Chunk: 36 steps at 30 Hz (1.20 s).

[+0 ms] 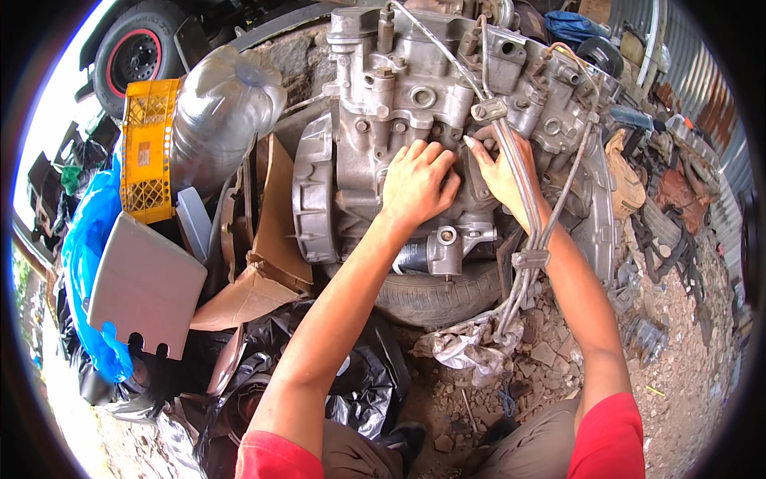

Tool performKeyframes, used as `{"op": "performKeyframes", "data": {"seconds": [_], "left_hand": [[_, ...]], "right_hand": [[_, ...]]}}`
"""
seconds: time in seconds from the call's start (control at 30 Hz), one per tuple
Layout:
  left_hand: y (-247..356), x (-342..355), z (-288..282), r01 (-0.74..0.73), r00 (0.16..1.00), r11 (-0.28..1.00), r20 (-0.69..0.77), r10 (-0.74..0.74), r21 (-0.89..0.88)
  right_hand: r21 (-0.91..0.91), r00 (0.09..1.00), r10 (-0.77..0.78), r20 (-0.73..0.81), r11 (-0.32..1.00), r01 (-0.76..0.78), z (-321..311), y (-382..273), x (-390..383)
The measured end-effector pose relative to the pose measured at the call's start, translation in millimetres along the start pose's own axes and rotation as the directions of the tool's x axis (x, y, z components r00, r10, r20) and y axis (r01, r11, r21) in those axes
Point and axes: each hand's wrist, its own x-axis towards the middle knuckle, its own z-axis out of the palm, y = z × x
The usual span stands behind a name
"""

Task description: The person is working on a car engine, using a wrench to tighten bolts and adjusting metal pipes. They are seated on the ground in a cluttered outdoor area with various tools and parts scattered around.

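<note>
A large grey metal engine [359, 168] sits in front of me, with an old tyre [435, 297] beneath it. Against the engine's middle, my left hand [419, 182] is closed, fingers curled down; whatever lies under them is hidden. Just right of it, my right hand [504, 174] reaches behind a bundle of metal pipes [523, 188]. Its thumb points toward the left hand and its other fingers are bent, partly covered by the pipes. Between the hands I cannot make out any held part. Below them, a cylindrical metal fitting [447, 249] sticks out from the engine.
At left stand a big clear plastic bottle [219, 108], a yellow perforated strip [148, 152], a torn cardboard box [267, 239] and a pale panel [148, 283]. A black plastic bag [363, 367] lies near my feet. Rubble [546, 351] and scrap cover the right ground.
</note>
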Motion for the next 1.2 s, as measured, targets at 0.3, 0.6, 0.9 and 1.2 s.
{"op": "performKeyframes", "data": {"seconds": [0.3, 0.6, 0.9, 1.2], "left_hand": [[-1.3, -2.1, 0.1, 0.018, 0.998, 1.000, 0.056, -0.020, 0.026], [1.4, -1.0, -0.9, 0.005, 0.999, 1.000, 0.037, -0.006, 0.016], [-0.7, -1.3, 0.7, 0.011, 1.000, 1.000, 0.018, -0.011, 0.005], [-0.2, -1.1, 0.0, 0.002, 1.000, 1.000, 0.005, -0.002, 0.011]], "right_hand": [[0.013, 0.999, 0.051, 0.011, 0.999, -0.051, 3.4, 3.5, -0.6], [-0.021, 0.999, -0.007, -0.037, 1.000, 0.006, 1.8, -1.6, -4.4], [-0.051, 0.995, -0.059, -0.083, 0.997, 0.054, 5.2, 2.1, -4.9], [-0.051, 0.998, -0.009, -0.060, 0.999, 0.006, 2.6, 1.4, -2.7]]}}
